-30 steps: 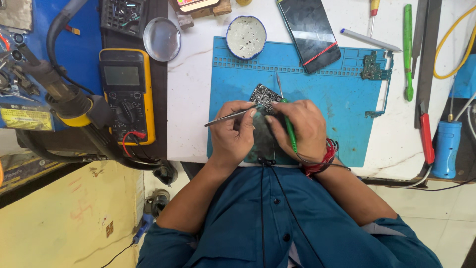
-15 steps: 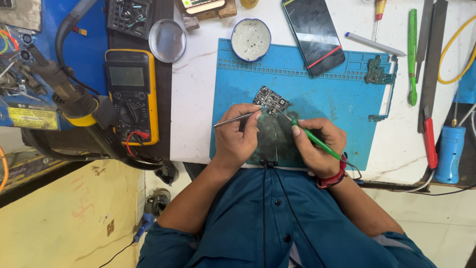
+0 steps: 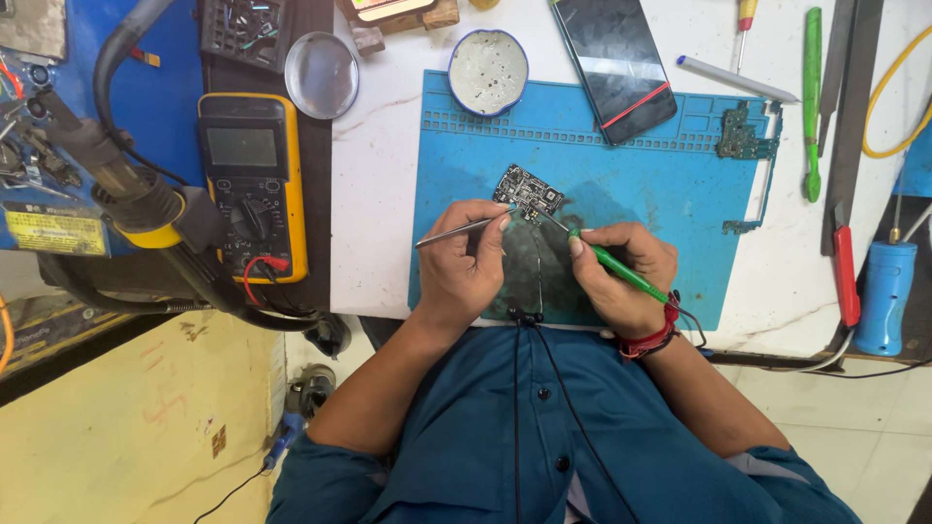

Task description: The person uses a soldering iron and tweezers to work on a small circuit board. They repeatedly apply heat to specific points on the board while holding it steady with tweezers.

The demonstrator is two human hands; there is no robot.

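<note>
A small dark circuit board lies on the blue mat; left hand, at its seven o'clock, pinches tweezers; right hand, at four o'clock, pinches a green-handled tool, tip touching the board.

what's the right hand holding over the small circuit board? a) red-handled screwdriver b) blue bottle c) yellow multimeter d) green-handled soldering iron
d: the right hand grips a green-handled soldering iron with its tip at the small circuit board on the blue mat, while the left hand holds metal tweezers to the board.
</note>
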